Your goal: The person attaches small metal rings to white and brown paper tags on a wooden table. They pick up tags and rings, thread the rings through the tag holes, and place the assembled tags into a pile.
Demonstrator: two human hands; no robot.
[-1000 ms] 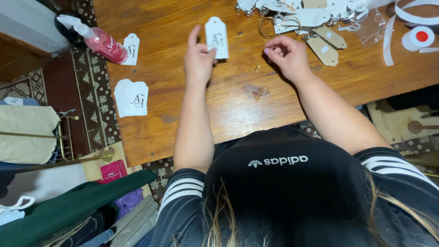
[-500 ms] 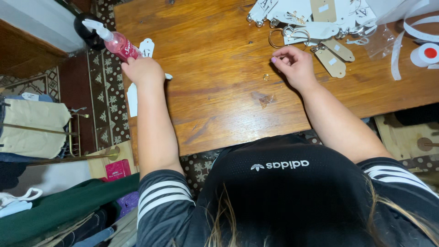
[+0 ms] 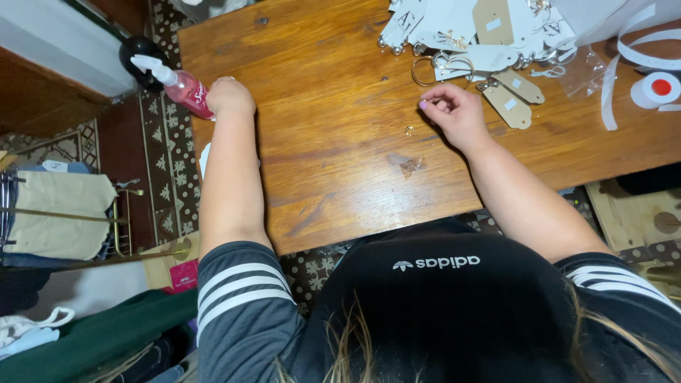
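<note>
My left hand point(image 3: 230, 96) rests knuckles-up at the left edge of the wooden table point(image 3: 333, 170), right beside a pink spray bottle point(image 3: 186, 86). Its fingers curl downward, and whatever lies under them is hidden. A white tag point(image 3: 204, 157) peeks out from under my left forearm. My right hand point(image 3: 455, 113) hovers over the table's middle with fingertips pinched together and nothing visible between them. A small gold ring point(image 3: 409, 130) lies just left of it. Beyond the right hand lie a metal key ring point(image 3: 424, 71) and kraft tags point(image 3: 512, 105).
A heap of white and brown tags with rings point(image 3: 475, 32) fills the far side of the table. A tape roll with a red centre point(image 3: 656, 89) and white strips lie at the right. Left of the table are a patterned rug point(image 3: 159, 163), a clothes rack point(image 3: 64, 213) and a pink bag point(image 3: 183, 275).
My left hand carried a white tag from the table's middle to the left edge by the spray bottle. The right hand stayed near the tags, fingers pinched.
</note>
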